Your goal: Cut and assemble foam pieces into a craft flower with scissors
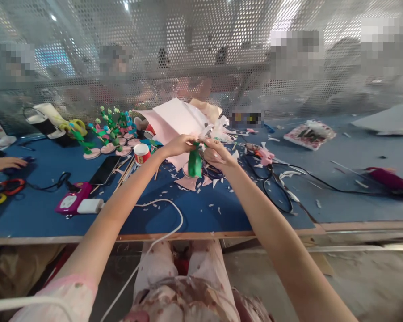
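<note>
Both hands meet over the middle of the blue table, above paper scraps. Between them hangs a green piece, leaf-like and smooth, perhaps paper or foam. My left hand pinches its top edge with closed fingers. My right hand is closed too, its thumb and fingertips at the same upper end of the green piece. A pale pink round base shows partly behind the green piece; whether they are joined I cannot tell. Pink paper sheets lie just beyond my hands.
Small craft plants on pink discs stand at left, near a red-and-white jar and a phone. A purple power adapter trails a white cable. Another person's hand rests far left. At right lies a purple glue gun.
</note>
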Motion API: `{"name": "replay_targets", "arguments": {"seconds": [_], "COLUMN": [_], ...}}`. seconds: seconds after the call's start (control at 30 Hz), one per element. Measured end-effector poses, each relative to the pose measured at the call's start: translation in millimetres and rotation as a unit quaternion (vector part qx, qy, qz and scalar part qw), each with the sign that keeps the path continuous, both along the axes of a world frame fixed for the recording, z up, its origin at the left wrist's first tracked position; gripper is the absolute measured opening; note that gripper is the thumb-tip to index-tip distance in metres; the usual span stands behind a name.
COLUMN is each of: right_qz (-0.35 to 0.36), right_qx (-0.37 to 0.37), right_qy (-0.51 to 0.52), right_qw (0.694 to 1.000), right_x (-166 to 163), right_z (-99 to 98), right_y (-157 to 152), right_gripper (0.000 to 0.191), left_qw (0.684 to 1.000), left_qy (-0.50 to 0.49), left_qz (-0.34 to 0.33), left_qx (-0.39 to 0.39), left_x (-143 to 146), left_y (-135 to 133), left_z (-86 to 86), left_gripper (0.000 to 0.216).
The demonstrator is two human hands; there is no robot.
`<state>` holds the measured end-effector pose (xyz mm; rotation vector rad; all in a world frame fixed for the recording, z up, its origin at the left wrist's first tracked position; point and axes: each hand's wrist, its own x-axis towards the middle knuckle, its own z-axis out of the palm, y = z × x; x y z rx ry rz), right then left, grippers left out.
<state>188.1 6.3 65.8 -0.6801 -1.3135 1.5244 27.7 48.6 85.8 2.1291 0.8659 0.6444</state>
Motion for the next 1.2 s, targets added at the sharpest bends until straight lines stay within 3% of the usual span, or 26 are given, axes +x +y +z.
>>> {"name": "replay_targets", "arguments": {"seconds": [0.17,0.3,0.43,0.63,0.8,0.93,1.07,1.13,1.2], "right_qz": [-0.003,0.037,0.04,-0.107,-0.214,-0.286,-0.346,-0.356,-0.338], "right_qx": [0.01,0.023,0.019,0.03,0.066,0.129,0.22,0.258,0.285], "right_qy": [0.023,0.032,0.025,-0.012,-0.046,-0.102,-0.18,-0.219,-0.228], "right_qw": [1.0,0.999,0.999,0.994,0.974,0.944,0.894,0.871,0.867], "right_x": [-1.8,-0.7,-0.6,-8.3,-16.5,-13.1,-4.1,-2.2,-2.7], "right_z": [-1.4,-0.6,-3.1,-11.3,-15.4,-21.6,-23.9,-22.9,-22.1], "right_y": [-0.9,-1.3,3.4,5.6,4.5,10.0,12.9,12.6,12.8], "right_gripper": [0.021,0.026,0.051,0.049,0.038,0.036,0.038,0.033,0.025], "left_qw": [0.99,0.994,0.989,0.975,0.963,0.953,0.946,0.943,0.937], "left_qy": [-0.021,-0.027,0.014,0.034,0.02,0.032,0.023,0.012,0.006], "left_qz": [-0.013,-0.002,-0.052,-0.092,-0.063,-0.071,-0.06,-0.048,-0.053], "left_qx": [-0.138,-0.11,-0.137,-0.197,-0.261,-0.294,-0.319,-0.33,-0.344], "left_x": [2.3,0.4,-0.4,3.1,0.0,-1.3,-0.8,-1.5,-3.4], "left_y": [-10.5,-13.7,-12.2,-16.6,-20.3,-22.6,-27.3,-29.1,-29.2], "left_z": [-0.4,1.1,1.0,3.5,6.0,7.9,14.4,18.5,22.0], "left_gripper": [0.024,0.02,0.018,0.011,0.016,0.017,0.013,0.009,0.007]}}
